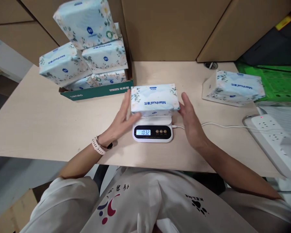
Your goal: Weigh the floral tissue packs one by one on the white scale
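Observation:
A floral tissue pack (155,98) lies on a white digital scale (152,137), covering most of its plate. The lit display (143,132) reads about 103.2, though I cannot be sure of the decimal point. To the pack's left is my left hand (122,121), fingers stretched out and thumb by the near left corner. My right hand (191,121) is on the other side, fingers extended, thumb at the pack's right edge. Neither hand is wrapped round the pack; whether the fingertips touch it is hard to tell.
A green open box (99,90) at back left holds several similar tissue packs (104,58), stacked above its rim. Another tissue pack (237,87) lies at right, near a green crate (278,84). A power strip (274,132) and a white cable (220,125) lie right of the scale. Cardboard boxes (165,32) stand behind.

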`<control>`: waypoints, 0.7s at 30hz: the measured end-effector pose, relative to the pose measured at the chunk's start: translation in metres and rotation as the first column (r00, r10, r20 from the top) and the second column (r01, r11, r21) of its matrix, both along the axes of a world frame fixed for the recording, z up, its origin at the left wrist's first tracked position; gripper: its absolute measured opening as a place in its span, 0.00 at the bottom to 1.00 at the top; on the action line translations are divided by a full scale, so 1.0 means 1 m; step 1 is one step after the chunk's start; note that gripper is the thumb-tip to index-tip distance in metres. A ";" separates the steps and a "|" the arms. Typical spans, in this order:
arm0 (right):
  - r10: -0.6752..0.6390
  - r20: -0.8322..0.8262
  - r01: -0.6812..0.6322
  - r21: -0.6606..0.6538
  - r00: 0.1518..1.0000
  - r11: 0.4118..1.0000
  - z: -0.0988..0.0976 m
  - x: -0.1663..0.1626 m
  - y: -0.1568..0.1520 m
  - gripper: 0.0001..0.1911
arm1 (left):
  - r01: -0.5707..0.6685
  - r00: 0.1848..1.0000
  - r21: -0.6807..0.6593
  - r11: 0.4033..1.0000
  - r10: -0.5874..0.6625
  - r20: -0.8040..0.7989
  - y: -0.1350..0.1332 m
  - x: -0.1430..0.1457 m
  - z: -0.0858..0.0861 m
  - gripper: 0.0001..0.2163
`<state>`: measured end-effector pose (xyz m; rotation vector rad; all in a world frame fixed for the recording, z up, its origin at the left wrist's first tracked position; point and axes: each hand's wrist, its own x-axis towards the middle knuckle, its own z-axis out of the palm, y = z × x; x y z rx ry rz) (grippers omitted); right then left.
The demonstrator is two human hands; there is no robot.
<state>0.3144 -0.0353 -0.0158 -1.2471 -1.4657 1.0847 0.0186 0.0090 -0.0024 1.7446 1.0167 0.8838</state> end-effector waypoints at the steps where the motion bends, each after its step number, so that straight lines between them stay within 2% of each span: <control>1: 0.018 -0.009 -0.018 0.000 1.000 1.000 0.000 -0.002 0.002 0.41 | 0.054 0.998 0.002 0.999 -0.054 -0.013 0.006 0.008 0.003 0.54; 4: -0.022 -0.019 0.023 0.018 1.000 1.000 0.005 0.002 0.017 0.43 | 0.139 0.990 0.082 0.987 -0.137 -0.029 0.038 0.040 0.014 0.59; 7: -0.153 0.015 0.152 0.025 0.988 0.988 0.014 0.021 0.044 0.45 | 0.172 0.985 0.209 0.963 -0.165 -0.050 0.087 0.081 0.019 0.59; 9: -0.255 0.104 0.253 0.032 0.961 0.967 0.019 0.038 0.062 0.49 | 0.195 0.980 0.227 0.954 -0.182 -0.075 0.120 0.109 0.016 0.59; 11: -0.304 0.255 0.298 0.062 0.918 0.953 0.024 0.058 0.072 0.52 | 0.213 0.971 0.173 0.962 -0.188 -0.147 0.148 0.134 0.009 0.61; 14: -0.326 0.491 0.253 0.211 0.808 0.944 0.033 0.094 0.065 0.43 | 0.274 0.922 0.113 0.955 -0.227 -0.315 0.177 0.159 -0.001 0.62; 16: -0.428 0.550 0.253 0.368 0.717 0.895 0.038 0.121 0.054 0.36 | 0.332 0.883 0.125 0.935 -0.261 -0.391 0.188 0.168 -0.004 0.63; 17: -0.490 0.550 0.279 0.424 0.676 0.861 0.040 0.135 0.051 0.37 | 0.353 0.867 0.131 0.926 -0.271 -0.417 0.192 0.172 -0.005 0.63; 19: -0.562 0.560 0.376 0.420 0.608 0.826 0.040 0.157 0.051 0.47 | 0.367 0.843 0.127 0.921 -0.272 -0.463 0.196 0.183 -0.004 0.65; 21: -0.521 0.613 0.461 0.272 0.594 0.845 0.035 0.171 0.063 0.58 | 0.346 0.822 0.113 0.931 -0.243 -0.514 0.197 0.199 -0.002 0.66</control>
